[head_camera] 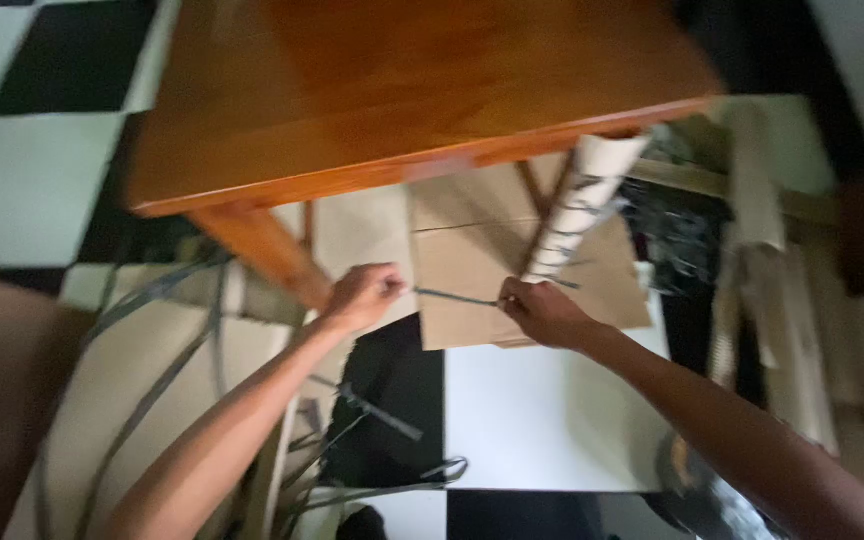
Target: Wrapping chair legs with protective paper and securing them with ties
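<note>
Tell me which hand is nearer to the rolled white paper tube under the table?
Right. The right hand is just below the paper tube, near its lower end. The left hand is farther away, beside the table leg.

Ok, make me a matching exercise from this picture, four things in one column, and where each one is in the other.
1 wooden table
2 grey strip
3 cardboard sheet
4 paper roll

a stretched between both hands
b flat on the floor under the table
c top of the picture
d leaning at the table's edge

Pairs: 1c, 2a, 3b, 4d
</note>
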